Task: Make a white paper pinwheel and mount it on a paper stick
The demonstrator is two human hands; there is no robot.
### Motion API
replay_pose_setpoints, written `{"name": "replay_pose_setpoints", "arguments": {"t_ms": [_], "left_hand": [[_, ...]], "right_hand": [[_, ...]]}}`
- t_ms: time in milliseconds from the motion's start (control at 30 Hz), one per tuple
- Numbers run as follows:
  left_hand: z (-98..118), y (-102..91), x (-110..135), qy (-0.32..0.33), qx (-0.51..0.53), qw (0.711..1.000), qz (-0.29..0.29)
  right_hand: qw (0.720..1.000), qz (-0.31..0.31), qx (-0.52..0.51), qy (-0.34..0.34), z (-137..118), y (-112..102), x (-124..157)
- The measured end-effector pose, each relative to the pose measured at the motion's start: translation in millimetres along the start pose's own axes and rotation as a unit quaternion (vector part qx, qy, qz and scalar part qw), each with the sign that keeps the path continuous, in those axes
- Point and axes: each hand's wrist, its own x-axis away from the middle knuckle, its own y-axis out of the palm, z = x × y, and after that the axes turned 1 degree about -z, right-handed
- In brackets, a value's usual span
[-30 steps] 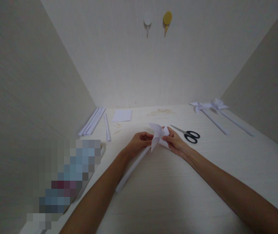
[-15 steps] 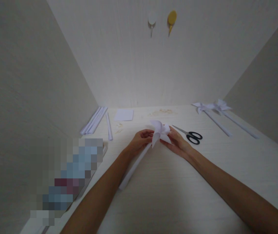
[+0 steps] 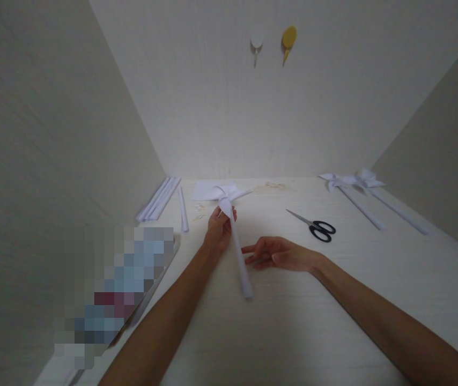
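Note:
My left hand (image 3: 219,231) is closed round the upper part of a white paper pinwheel's rolled stick (image 3: 240,257), just below its folded head (image 3: 226,194). The stick slants down toward me, its lower end near the tabletop. My right hand (image 3: 279,253) lies open to the right of the stick, fingers stretched toward it and close to it, holding nothing. Black-handled scissors (image 3: 316,225) lie on the table to the right of that hand.
Two finished white pinwheels (image 3: 353,182) lie at the back right. Rolled paper sticks (image 3: 160,199) lie along the left wall, one more (image 3: 183,209) beside them. A blurred-out object (image 3: 120,289) sits at front left. Two hooks (image 3: 272,40) hang on the back wall. Small scraps (image 3: 271,186) lie near the back.
My right hand has let go of the pinwheel head and dropped to the table, open. My left hand has swung the pinwheel left and back, head further away.

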Motion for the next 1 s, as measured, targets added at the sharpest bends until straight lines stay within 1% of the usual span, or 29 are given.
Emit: {"name": "replay_pose_setpoints", "arguments": {"t_ms": [167,400,533,633,733,833,1000], "left_hand": [[-3.6,0.6,-1.5,0.014,0.008,1.0,-0.009],[-1.2,0.8,-0.3,0.023,0.007,1.0,0.001],[-0.3,2.6,0.0,0.017,0.01,1.0,0.016],[-1.3,2.2,-1.0,-0.001,0.011,1.0,0.015],[-2.7,1.3,-0.5,-0.031,0.004,0.999,-0.011],[-3.2,2.5,3.5,-0.069,-0.031,0.995,-0.059],[-1.5,7.0,12.2,-0.136,-0.098,0.977,-0.132]], "right_hand": [[0.998,-0.055,0.036,0.011,2.5,-3.2,-0.4],[0.99,-0.116,0.064,0.057,4.4,-1.3,0.0],[0.989,-0.117,0.074,0.06,4.3,0.1,-0.7],[0.989,-0.111,0.074,0.06,4.3,0.2,-1.2],[0.99,-0.104,0.066,0.062,5.1,-0.2,-1.5],[0.992,-0.094,0.055,0.057,6.0,-0.3,-2.0],[0.997,-0.062,0.031,0.045,6.9,-0.1,-3.3]]}}
